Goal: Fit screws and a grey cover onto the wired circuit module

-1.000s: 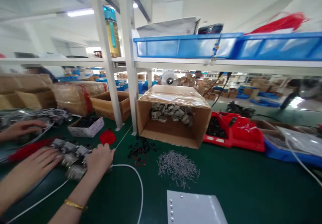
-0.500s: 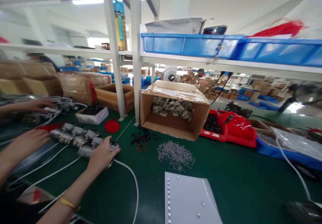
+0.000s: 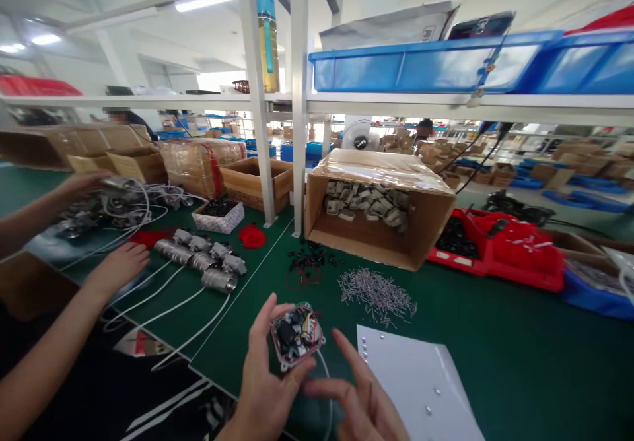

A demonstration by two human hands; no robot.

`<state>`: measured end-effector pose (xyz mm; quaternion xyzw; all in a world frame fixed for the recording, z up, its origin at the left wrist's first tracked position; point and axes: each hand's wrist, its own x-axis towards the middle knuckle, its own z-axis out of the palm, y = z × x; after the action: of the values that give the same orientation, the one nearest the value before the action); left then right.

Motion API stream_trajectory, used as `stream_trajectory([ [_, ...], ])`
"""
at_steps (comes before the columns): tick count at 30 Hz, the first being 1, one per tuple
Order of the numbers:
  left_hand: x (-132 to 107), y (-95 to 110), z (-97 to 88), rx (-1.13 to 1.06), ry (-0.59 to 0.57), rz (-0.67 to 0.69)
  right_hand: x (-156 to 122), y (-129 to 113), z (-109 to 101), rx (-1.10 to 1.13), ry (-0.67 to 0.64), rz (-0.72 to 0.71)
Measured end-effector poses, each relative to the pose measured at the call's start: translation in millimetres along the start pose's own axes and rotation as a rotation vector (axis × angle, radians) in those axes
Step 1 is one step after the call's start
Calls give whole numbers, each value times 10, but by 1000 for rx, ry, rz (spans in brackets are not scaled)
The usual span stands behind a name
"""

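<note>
My left hand (image 3: 267, 378) holds up a small open housing (image 3: 296, 335) with a pale rim, a black part and coloured wires inside. A white cable (image 3: 324, 368) hangs from it. My right hand (image 3: 359, 398) hovers just right of the housing, fingers spread, holding nothing. Further left on the green mat lies a row of metal cylindrical units (image 3: 203, 259) with white cables. A co-worker's hand (image 3: 119, 266) rests by that row. Their other hand (image 3: 82, 183) is on a heap of similar units.
A white sheet with small studs (image 3: 416, 381) lies to my right. Beyond are a pile of grey pins (image 3: 376, 292), scattered black bits (image 3: 307, 263), a cardboard box on its side (image 3: 421, 230), red trays (image 3: 500, 256) and white shelf posts (image 3: 297, 131).
My left hand took one unit from the near end of the row and brought it close in front of me. My right hand came into view. The view swung left.
</note>
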<state>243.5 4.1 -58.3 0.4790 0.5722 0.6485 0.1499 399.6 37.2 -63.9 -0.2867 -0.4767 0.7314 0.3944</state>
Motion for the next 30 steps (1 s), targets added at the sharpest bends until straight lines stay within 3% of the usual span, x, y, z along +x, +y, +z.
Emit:
stream_trajectory([
  [2,-140,-134,117,54,43,33,98,94,276,72,10,-47],
  [4,-234,-263,203,139,85,56,156,159,387,146,48,-79],
  [6,-297,-359,266,233,98,77,186,191,376,214,67,-65],
  [10,-382,-479,289,312,35,94,216,130,189,184,75,132],
  [14,-291,-531,79,140,-269,11,241,5,-19,67,95,224],
  [18,165,-447,-165,6,-611,-198,289,38,-163,-24,20,192],
  [22,606,-348,-177,91,-974,-148,328,137,-214,-86,9,132],
  [26,689,-398,-90,69,-1072,-116,313,146,-211,-81,19,176],
  [30,525,-449,-54,140,-974,-122,263,115,-243,-43,31,259],
])
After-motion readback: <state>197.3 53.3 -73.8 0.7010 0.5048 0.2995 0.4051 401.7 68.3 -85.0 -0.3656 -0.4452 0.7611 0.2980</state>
